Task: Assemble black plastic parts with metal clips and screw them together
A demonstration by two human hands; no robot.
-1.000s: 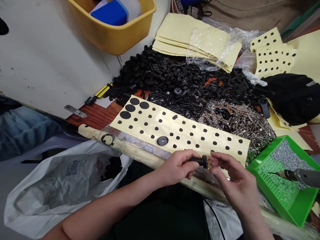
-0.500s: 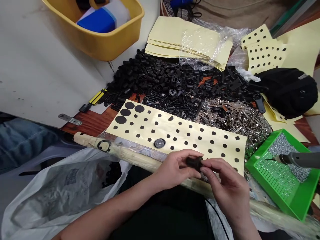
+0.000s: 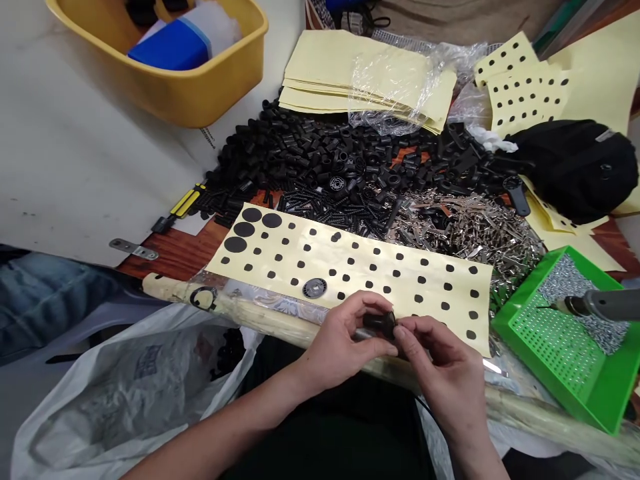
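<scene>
A small black cylindrical plastic part [image 3: 378, 323] is held between my hands, above the near edge of the dotted sheet. My left hand [image 3: 345, 337] wraps its thumb and fingers around the part's body. At the part's right end, the thumb and fingertips of my right hand [image 3: 440, 353] are pinched; whether a smaller piece is between them is hidden. Beneath and beyond lies a pale yellow sheet [image 3: 280, 252] marked with black dots and larger black circles. On it, left of my hands, rests a round dark slotted disc [image 3: 315, 288].
Heaped behind the sheet are black plastic parts [image 3: 300, 143] and thin metal pieces [image 3: 480, 227]. A green basket [image 3: 565, 400] of small screws stands right, with a screwdriver tip [image 3: 565, 306] over it. A yellow bin [image 3: 200, 100] juts in upper left; a plastic bag [image 3: 125, 387] hangs lower left.
Both hands have shifted slightly left in view with the black part, which shows a little more turned at its right end. The whole scene has also shifted slightly as the camera moved.
</scene>
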